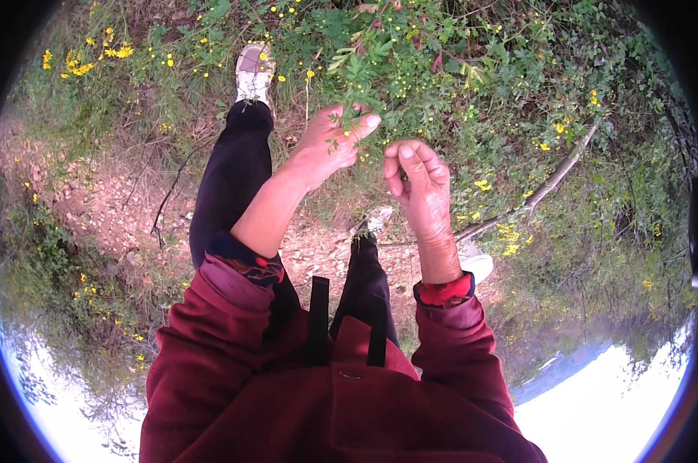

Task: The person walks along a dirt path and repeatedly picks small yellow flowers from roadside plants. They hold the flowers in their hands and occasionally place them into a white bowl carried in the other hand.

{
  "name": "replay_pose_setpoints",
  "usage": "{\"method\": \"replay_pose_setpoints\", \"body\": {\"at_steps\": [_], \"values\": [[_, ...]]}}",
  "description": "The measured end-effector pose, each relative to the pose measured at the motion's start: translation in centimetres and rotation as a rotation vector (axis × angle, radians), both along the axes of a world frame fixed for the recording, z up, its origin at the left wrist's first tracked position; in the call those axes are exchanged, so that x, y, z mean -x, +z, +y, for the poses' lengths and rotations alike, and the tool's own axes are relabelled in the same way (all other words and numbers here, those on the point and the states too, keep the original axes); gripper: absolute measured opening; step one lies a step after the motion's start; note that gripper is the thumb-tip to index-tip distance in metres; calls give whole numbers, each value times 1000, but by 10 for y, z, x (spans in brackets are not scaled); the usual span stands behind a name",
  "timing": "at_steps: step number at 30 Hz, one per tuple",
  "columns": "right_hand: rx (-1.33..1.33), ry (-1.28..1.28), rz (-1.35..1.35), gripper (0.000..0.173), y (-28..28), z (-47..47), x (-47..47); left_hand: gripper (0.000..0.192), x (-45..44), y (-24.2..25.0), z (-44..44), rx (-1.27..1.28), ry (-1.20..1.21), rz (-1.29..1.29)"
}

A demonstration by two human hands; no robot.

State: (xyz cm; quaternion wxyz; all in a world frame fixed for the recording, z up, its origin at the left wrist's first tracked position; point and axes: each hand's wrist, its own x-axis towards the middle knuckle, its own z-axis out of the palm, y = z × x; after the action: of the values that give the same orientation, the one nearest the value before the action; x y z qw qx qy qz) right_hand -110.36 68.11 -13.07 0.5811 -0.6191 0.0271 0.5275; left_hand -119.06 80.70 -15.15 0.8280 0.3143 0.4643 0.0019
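My left hand [334, 139] grips a leafy green stem [349, 113], its thumb pressed over the fingers. Lobed leaves and small round yellow buds [410, 72] spread beyond it, and the stem belongs to this low flowering plant. Just to the right, apart from the left hand, my right hand [419, 176] is curled with the thumb against the index finger. Nothing shows plainly between those fingertips, and the inside of the palm is mostly hidden. Both hands are above the ground in front of my body.
Open yellow flowers [123, 52] grow at the upper left. A bare branch [557, 173] slants through plants on the right. My light shoes [254, 72] stand among grass and stony soil [111, 199]. Behind my right wrist lies a partly hidden white object [477, 266].
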Motion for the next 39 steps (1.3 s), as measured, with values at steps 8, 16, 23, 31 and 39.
{"method": "replay_pose_setpoints", "body": {"at_steps": [8,16,23,31,39], "values": [[20,69,-19,26,-8,7,4,32,0,2,-2,17,-36,43],[-67,5,177,26,2,-9,16,23,-6,5,-3,-81,-57,29],[-22,-2,201,31,-4,5,25,21,-6,1,-4,-225,-176,-34],[-133,-78,269,25,10,-9,23,25,-3,0,-3,-189,-108,57],[-7,-106,92,37,7,20,-19,25,-1,1,0,-192,-193,83]]}}
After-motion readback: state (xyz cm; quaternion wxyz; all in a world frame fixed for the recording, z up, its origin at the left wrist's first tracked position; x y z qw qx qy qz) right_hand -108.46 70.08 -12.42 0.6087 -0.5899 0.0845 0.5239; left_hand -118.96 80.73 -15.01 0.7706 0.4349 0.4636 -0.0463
